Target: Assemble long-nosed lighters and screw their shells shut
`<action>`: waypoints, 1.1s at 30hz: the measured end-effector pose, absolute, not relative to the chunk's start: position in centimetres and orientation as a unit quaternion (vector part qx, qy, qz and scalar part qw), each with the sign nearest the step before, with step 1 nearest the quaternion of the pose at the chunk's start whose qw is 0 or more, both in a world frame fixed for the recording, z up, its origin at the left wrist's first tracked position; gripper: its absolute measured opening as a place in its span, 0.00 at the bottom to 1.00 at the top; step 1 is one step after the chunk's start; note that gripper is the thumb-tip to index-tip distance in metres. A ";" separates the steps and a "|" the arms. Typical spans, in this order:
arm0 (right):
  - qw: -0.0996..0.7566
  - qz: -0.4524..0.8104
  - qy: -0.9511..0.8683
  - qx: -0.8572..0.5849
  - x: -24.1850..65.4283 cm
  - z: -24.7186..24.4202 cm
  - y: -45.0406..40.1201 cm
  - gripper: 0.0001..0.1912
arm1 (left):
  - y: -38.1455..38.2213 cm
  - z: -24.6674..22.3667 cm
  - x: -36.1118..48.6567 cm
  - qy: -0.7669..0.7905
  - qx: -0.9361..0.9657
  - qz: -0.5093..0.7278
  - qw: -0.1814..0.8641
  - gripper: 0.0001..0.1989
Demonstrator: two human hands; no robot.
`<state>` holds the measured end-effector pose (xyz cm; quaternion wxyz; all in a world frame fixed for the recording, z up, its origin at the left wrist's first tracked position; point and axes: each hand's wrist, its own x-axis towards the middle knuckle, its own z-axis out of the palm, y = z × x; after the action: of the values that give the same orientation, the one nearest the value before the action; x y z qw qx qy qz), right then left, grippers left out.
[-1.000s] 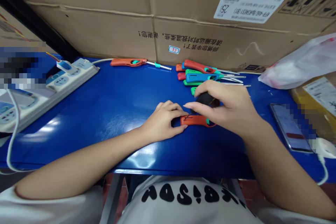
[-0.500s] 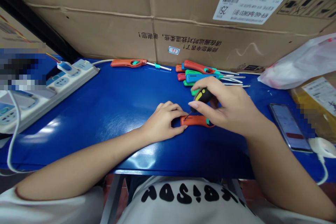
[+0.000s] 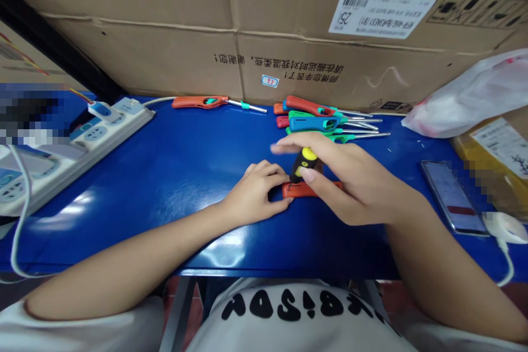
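Observation:
My left hand rests on the blue table and pinches the left end of an orange lighter between thumb and forefinger. My right hand grips a short black-and-yellow screwdriver, thumb on its handle and forefinger stretched out past it. The screwdriver stands nearly upright, its tip down at the lighter's left end. My right hand covers the far part of that lighter. Behind it lies a pile of long-nosed lighters in red, blue and green. Another orange lighter lies farther left.
A large cardboard box walls off the back of the blue table. On the left is a white power strip with cords. A phone, a white charger and a plastic bag are on the right.
My right hand has moved slightly left and tipped the screwdriver from slanted to nearly upright; its forefinger has straightened. My left hand still holds the lighter in the same place.

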<state>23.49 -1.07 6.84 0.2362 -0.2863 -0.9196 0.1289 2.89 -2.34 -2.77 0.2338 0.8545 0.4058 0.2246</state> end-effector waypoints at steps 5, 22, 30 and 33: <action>0.295 0.011 -0.910 -0.290 23.2 5.4 -0.7 0.16 | -2.4 -3.0 2.9 0.390 0.855 0.244 0.238 0.12; 0.255 0.061 -0.919 -0.296 24.3 6.9 -0.7 0.18 | -2.2 -2.9 2.9 0.384 0.861 0.233 0.239 0.12; 0.268 0.005 -0.907 -0.325 24.4 6.6 -0.4 0.14 | -2.1 -3.1 2.8 0.378 0.862 0.240 0.235 0.16; 0.251 0.073 -0.918 -0.299 24.5 6.7 -0.5 0.17 | -2.1 -3.1 2.8 0.379 0.862 0.238 0.237 0.15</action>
<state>24.47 -0.48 6.73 0.2511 -0.2988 -0.9178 0.0730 2.79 -2.08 -3.07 0.2372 0.8621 0.3790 0.2385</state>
